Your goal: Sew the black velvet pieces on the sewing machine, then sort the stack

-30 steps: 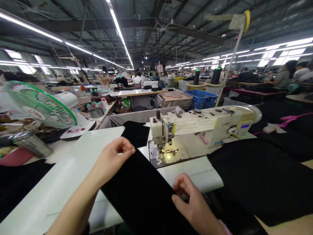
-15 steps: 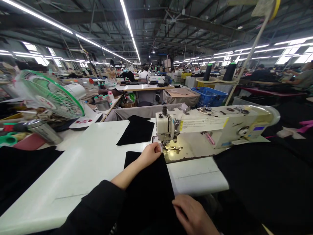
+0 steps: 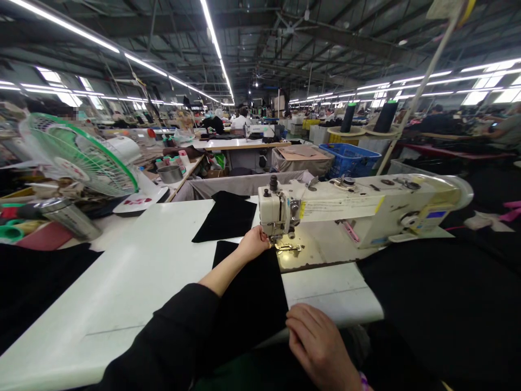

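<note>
In the centre of the frame a black panel [image 3: 252,304] lies on the pale tabletop [image 3: 134,282], its upper right corner right beside the needle area [image 3: 277,236] of the sewing machine [image 3: 337,212]. The left hand [image 3: 254,244] has its fingers closed narrowly on that corner, its wrist and forearm crossing over the cloth. The right hand [image 3: 319,345], at lower centre right, has curled fingers with their tips at the panel's right edge near the table's front; whether they pinch the cloth or merely rest against it cannot be told.

Good handling here seems to call for a light, precise left-hand pinch, with the corner square and the fingertips clear of the needle. The right hand would do best to keep the long right edge straight and without slack, guiding rather than pulling, since a tug there could skew the corner. The panel's lower part appears to reach the table's front edge, so its weight may drag and probably wants support. The smaller black piece [image 3: 228,217] just above the panel is best left clear of the left fingers.
</note>
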Motion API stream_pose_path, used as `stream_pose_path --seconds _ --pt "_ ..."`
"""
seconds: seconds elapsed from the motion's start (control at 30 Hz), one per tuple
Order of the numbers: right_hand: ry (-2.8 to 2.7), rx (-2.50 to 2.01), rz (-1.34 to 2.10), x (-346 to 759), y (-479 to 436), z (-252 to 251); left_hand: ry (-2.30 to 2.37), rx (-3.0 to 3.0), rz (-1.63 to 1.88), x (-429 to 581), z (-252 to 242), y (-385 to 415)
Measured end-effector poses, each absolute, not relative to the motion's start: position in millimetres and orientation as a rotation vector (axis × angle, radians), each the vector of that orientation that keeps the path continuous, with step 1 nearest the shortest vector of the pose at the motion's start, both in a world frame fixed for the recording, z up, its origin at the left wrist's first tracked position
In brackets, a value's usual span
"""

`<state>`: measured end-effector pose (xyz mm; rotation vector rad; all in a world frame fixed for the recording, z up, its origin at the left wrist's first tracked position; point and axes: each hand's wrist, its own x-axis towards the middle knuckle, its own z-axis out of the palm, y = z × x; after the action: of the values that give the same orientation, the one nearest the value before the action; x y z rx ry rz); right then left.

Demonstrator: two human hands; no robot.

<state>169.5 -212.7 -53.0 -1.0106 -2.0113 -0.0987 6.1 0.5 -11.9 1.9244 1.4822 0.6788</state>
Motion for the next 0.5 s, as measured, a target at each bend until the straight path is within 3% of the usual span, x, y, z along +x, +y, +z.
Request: stream_pose_path --seconds 0.3,0.43,0.5 --pt "-2.057 -1.006 -0.053 170 -212 -57 1.485 1.984 0.668 3 -13 3" --pt "-2.085 -1.001 -0.020 172 -212 -54 1.760 2.397 0.630 5 7 -42" --pt "-2.092 -0.992 0.002 172 -212 -51 1.666 2.560 0.529 3 13 -83"
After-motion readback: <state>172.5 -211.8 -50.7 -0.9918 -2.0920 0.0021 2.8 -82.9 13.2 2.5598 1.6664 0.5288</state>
